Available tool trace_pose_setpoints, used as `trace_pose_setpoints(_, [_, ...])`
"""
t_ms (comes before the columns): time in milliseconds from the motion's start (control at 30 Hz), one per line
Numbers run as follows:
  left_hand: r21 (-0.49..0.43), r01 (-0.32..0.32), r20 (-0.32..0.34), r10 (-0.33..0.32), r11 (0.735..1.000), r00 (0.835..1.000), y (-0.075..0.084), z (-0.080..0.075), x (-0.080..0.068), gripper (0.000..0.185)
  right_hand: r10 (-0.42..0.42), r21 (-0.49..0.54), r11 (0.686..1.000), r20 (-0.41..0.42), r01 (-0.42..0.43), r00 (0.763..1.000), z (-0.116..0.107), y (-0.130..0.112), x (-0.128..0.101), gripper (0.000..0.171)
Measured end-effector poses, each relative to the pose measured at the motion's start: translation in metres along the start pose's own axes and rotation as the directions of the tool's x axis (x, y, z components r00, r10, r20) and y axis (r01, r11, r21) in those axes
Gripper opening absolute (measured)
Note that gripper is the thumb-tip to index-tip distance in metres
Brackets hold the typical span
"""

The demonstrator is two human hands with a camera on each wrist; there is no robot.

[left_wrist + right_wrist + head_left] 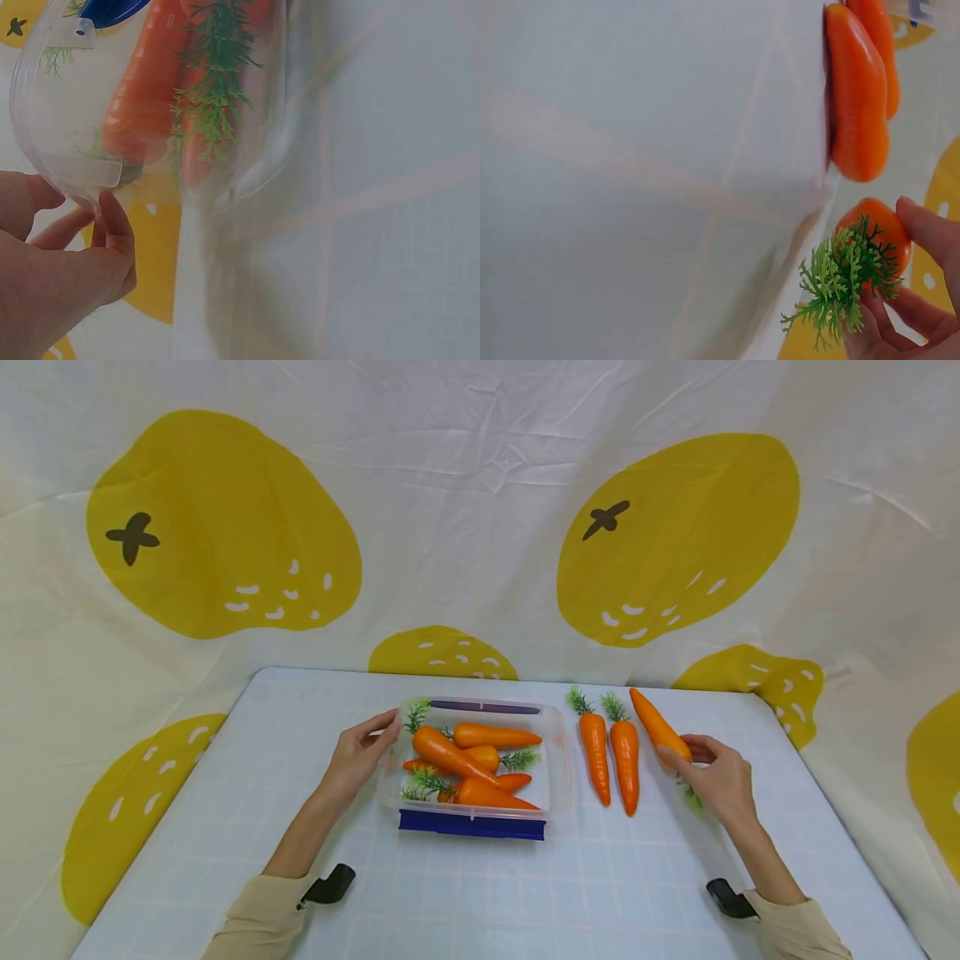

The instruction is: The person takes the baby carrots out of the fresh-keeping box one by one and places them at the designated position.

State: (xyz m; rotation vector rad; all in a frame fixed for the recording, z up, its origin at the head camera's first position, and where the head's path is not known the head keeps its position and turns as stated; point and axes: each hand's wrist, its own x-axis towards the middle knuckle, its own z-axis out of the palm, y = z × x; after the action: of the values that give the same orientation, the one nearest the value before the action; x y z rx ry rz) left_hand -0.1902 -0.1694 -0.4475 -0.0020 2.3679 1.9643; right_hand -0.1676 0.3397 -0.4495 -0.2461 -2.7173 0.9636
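Observation:
A clear plastic container (pixel 558 777) stands mid-table with several orange toy carrots (pixel 498 735) piled inside, their green tops pointing different ways. At its far left corner, my left hand (pixel 358 758) pinches the rim between thumb and fingers; the left wrist view shows this hand (pixel 71 262) at the clear wall. Over on the right, my right hand (pixel 716 777) holds a carrot (pixel 654 722) by its thick end, its tip pointing away. The right wrist view shows the held carrot's leafy top (pixel 840 277) hanging toward the camera. Whether that carrot touches the table cannot be told.
Two more carrots, a left one (pixel 594 756) and a right one (pixel 626 764), lie side by side between container and right hand, leaves at the far end. A blue locking flap (pixel 471 825) hangs off the container's near side. Behind the pale table (pixel 480 902) hangs a patterned cloth (pixel 465 527).

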Motion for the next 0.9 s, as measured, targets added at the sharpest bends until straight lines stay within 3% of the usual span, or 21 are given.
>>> trace_pose_setpoints(567, [0.0, 0.008, -0.003, -0.008, 1.0, 1.0, -0.0004, 0.0, -0.0004, 0.054, 0.089, -0.057, 0.995, 0.074, -0.085, 0.993, 0.004, 0.0074, 0.0007, 0.066])
trace_pose_setpoints(900, [-0.02, 0.013, 0.011, -0.013, 1.0, 1.0, -0.0009, -0.0005, 0.0007, 0.052, 0.053, -0.047, 0.998, 0.137, -0.047, 0.989, 0.0015, 0.0096, 0.0013, 0.068])
